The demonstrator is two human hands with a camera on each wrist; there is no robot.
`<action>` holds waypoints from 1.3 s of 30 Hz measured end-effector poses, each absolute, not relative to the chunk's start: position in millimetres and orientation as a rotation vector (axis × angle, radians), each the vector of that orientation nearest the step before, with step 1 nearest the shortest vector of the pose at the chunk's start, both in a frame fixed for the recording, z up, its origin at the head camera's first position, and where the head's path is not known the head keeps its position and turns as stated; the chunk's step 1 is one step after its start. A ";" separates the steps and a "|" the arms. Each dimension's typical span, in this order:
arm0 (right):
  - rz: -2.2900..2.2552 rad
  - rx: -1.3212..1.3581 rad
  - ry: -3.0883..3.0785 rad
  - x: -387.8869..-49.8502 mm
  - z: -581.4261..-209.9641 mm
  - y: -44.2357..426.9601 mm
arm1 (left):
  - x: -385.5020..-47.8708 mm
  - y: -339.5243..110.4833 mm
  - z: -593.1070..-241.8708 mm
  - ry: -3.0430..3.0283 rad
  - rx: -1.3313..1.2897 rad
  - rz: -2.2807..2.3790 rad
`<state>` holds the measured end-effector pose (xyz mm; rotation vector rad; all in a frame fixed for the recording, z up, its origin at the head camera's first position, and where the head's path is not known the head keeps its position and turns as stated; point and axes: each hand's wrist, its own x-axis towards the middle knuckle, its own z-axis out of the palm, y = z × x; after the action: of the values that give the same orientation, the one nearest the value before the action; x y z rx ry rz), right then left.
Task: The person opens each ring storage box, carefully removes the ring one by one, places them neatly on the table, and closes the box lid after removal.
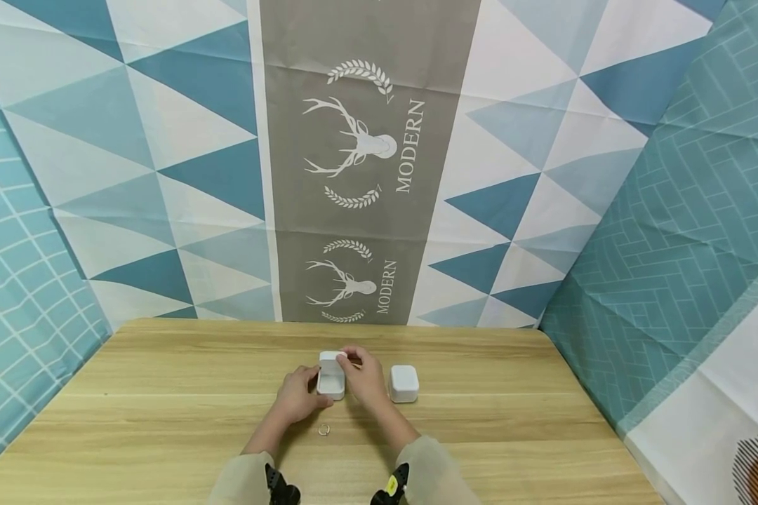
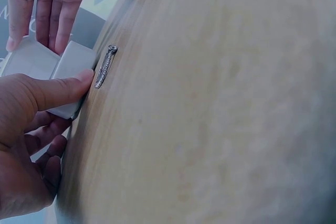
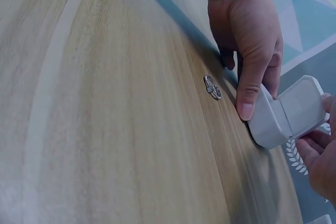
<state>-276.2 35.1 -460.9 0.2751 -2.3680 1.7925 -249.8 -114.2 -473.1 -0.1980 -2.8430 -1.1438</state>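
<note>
A small white ring box [image 1: 331, 384] stands on the wooden table with its lid [image 3: 304, 106] raised. My left hand [image 1: 299, 396] grips the base from the left, thumb along the near side and fingers round the far side, as the left wrist view shows. At the upper right, my right hand [image 1: 365, 379] pinches the raised lid between thumb and fingers. A silver ring [image 1: 324, 429] set with small stones lies on the wood just in front of the box. No contents can be made out inside the box from the head view.
A second white box [image 1: 404, 384], closed, stands to the right of my right hand. The wooden table [image 1: 164, 407] runs back to a patterned cloth wall [image 1: 347, 175], with more cloth at both sides.
</note>
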 end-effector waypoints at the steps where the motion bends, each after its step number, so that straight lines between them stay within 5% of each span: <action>1: 1.790 0.276 -2.363 -276.3 -461.7 35.0 | -249.8 -114.2 -472.9 -2.842 -0.197 -1.147; 32: 1.855 0.229 -2.297 -255.9 -442.5 33.9 | -250.8 -114.4 -473.4 -2.847 -0.192 -1.138; 39: 1.827 0.256 -2.290 -270.9 -466.3 35.6 | -250.6 -114.3 -473.4 -2.849 -0.193 -1.132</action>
<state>-270.9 35.6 -466.3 0.2561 -2.2896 1.8269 -250.6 -114.3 -473.4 -0.1933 -2.8490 -1.1323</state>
